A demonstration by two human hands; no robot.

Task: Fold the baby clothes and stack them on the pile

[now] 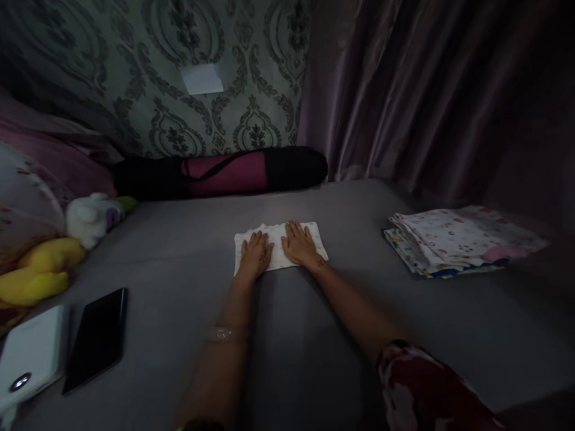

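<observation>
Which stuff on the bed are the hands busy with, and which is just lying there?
In use:
- folded cloth, under both flat hands: left hand, right hand
- stack of folded cloths, off to the right

Just lying about:
- black phone
- white box
- yellow toy
- white toy
- long bag

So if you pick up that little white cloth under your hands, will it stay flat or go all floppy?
Probably floppy: the folded white cloth is thin and lies pressed flat on the grey bed under the left hand and right hand. It looks light, and lifted by one edge its folds would likely fall open.
</observation>
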